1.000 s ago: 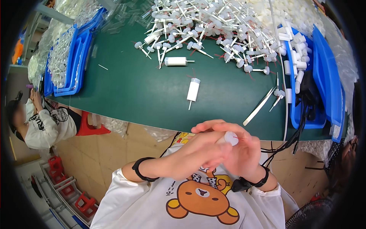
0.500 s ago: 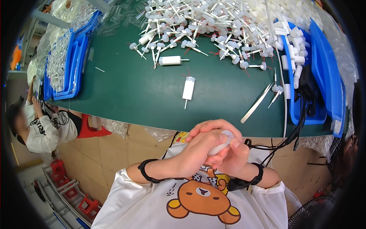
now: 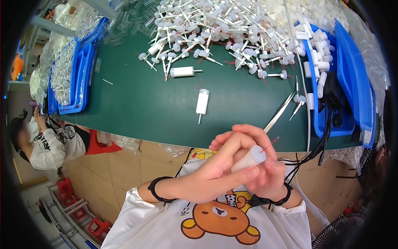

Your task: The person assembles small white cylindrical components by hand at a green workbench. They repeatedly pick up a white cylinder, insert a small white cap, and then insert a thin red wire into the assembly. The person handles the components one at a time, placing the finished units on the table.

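A white cylinder with a translucent round cap (image 3: 248,159) is in front of my chest, tilted with its cap up and to the right. A thin red strand sticks out of the cap. My left hand (image 3: 215,173) is closed round the cylinder, its thumb along the near side. Cupped against it from the right, my right hand (image 3: 271,176) also grips the cylinder, though some of its fingers are hidden. On the green table beyond lie two similar white cylinders with thin stems, one (image 3: 202,102) nearer and one (image 3: 182,72) farther back.
Metal tweezers (image 3: 278,113) lie beside small stemmed parts (image 3: 298,99) at the right. Behind is a big heap of white stemmed parts (image 3: 224,29). Blue bins stand at the right (image 3: 348,83) and left (image 3: 86,79). Black cables (image 3: 325,118) hang over the table edge. Another person sits far left.
My hands have turned the cylinder and shifted slightly right, so its cap and red strand now show. My left thumb now lies along its side. The table things keep their places.
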Demonstrator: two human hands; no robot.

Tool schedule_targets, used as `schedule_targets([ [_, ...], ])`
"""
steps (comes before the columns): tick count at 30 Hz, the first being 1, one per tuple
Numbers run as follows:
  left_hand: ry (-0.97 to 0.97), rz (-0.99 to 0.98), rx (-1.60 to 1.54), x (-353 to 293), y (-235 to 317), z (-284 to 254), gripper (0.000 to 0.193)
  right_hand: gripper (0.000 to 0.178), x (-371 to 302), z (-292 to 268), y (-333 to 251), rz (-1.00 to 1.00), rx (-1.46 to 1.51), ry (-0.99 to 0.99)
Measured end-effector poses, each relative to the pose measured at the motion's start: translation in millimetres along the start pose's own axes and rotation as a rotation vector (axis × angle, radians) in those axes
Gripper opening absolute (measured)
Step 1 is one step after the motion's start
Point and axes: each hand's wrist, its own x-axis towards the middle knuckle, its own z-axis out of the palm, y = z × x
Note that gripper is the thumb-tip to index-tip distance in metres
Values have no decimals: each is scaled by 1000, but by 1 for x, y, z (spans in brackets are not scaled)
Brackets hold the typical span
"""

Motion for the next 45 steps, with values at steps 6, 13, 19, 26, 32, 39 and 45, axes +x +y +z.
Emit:
schedule_targets([
  [6,-1,-120,-123,1,-1,-4,39,66,-1,2,5,53,40,3],
  [13,149,-21,102,2,-19,-5,25,56,11,-6,22,3,138,-67],
  [19,90,-162,-26,4,-10,-9,39,64,14,-4,19,12,5,-8],
  [26,191,-202,-187,10,-8,-5,39,59,7,-14,24,53,138,-13],
  [32,100,-167,-183,8,-8,-7,39,55,10,-12,28,-54,137,-40],
  [39,-207,-99,100,-20,-24,-32,33,39,5,-18,13,-52,-170,-175],
  [45,-5,-395,359,-95,-78,-89,27,33,-25,-37,-46,31,-380,-156],
])
